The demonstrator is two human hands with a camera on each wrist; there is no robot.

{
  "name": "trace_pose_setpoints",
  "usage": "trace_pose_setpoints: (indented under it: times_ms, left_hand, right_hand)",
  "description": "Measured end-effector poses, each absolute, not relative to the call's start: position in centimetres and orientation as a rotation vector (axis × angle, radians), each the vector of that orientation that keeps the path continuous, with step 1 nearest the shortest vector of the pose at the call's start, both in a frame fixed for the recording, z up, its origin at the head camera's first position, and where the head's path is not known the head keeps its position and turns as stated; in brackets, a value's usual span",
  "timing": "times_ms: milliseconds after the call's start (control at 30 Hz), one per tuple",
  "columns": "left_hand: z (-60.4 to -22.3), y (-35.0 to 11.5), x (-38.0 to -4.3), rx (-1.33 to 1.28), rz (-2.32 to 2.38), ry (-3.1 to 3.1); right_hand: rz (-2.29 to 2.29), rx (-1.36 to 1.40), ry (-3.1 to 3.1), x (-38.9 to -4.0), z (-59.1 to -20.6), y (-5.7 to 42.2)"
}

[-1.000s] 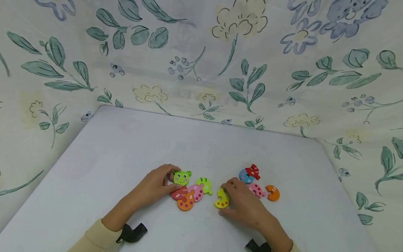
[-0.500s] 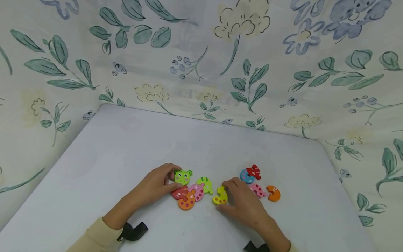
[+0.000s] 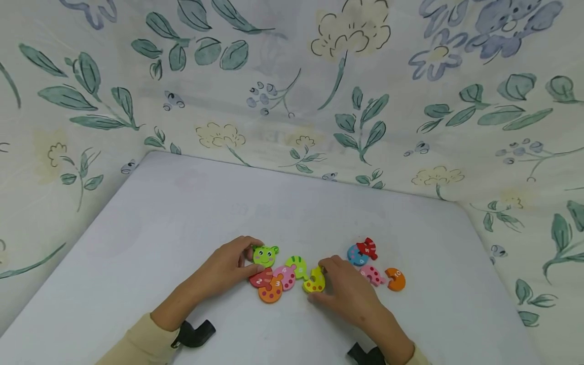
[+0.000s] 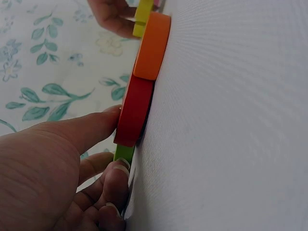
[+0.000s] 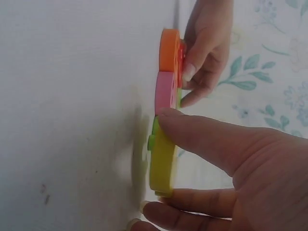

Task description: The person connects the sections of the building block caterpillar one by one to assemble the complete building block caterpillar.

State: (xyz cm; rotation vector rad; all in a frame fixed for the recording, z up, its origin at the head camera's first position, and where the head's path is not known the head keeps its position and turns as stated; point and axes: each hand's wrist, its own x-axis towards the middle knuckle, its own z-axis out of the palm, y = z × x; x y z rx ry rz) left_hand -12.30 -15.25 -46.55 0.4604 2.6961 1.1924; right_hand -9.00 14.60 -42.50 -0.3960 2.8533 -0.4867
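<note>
In the head view, my left hand [image 3: 226, 267] grips the green smiling-head puzzle piece [image 3: 264, 257], its thumb by the red piece numbered 2 [image 3: 261, 278]. Linked on from these are an orange piece numbered 3 [image 3: 270, 290], a pink one [image 3: 285, 277] and a green striped one [image 3: 297, 266]. My right hand [image 3: 350, 292] pinches a yellow dotted puzzle piece [image 3: 315, 282] between thumb and fingers, right against the green striped piece. The right wrist view shows the yellow piece [image 5: 162, 163] slightly off the tabletop; whether it is interlocked I cannot tell.
Right of my right hand lie a blue piece [image 3: 357, 255], a red striped piece [image 3: 367, 248] overlapping it, a pink dotted piece [image 3: 372, 276] and an orange piece numbered 10 [image 3: 395, 279]. The white table [image 3: 191, 203] meets a flower-patterned cloth [image 3: 292, 66] at the back.
My right hand has moved left with the yellow piece, closing the gap to the green striped piece. My left hand has stayed on the green head piece.
</note>
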Motion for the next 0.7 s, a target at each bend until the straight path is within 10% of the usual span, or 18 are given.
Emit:
trace_pose_setpoints:
  times_ms: [700]
  left_hand:
    - [-46.6,-15.3,-12.4,0.477,1.194,2.694]
  right_hand:
    - [-0.487,-0.276,2.928,-12.5,-41.3,21.8]
